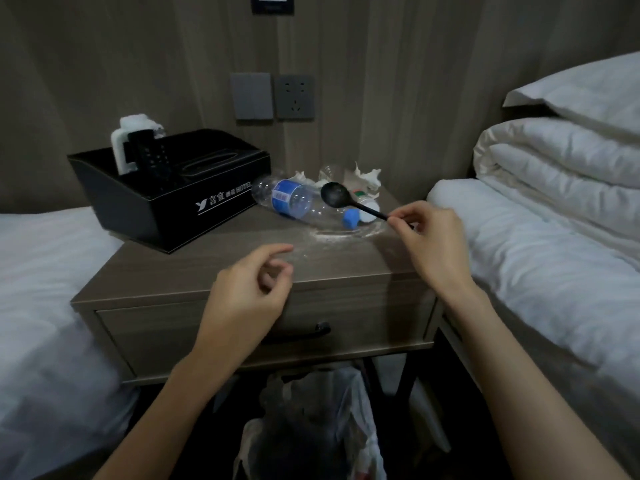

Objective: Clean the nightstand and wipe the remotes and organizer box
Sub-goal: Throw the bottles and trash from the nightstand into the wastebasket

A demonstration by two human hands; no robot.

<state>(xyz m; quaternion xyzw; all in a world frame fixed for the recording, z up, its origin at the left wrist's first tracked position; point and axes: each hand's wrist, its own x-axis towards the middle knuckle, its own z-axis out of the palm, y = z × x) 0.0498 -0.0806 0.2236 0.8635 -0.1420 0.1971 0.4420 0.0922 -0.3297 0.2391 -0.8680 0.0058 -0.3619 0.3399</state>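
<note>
Two beds flank the counter: the left bed is flat and white, and the right bed carries a folded duvet. The counter is wood-grain with one drawer and stands against the wall. Below it is a bin with a pale bag.

The box, black with white lettering, sits on the counter's back left corner, well apart from both hands. Standing in its left compartment are a black remote and, behind it, a white remote.

The left hand hovers over the counter's front edge and holds nothing; its fingers are loosely curled, with the forefinger out. The right hand is over the right rim, and its fingers pinch the handle end of a black spoon.

A clear bottle with a blue label lies on its side beside the box, under the spoon's bowl. Crumpled tissues lie behind it. White powder dusts the counter between the hands. A blue cap closes the bottle.
</note>
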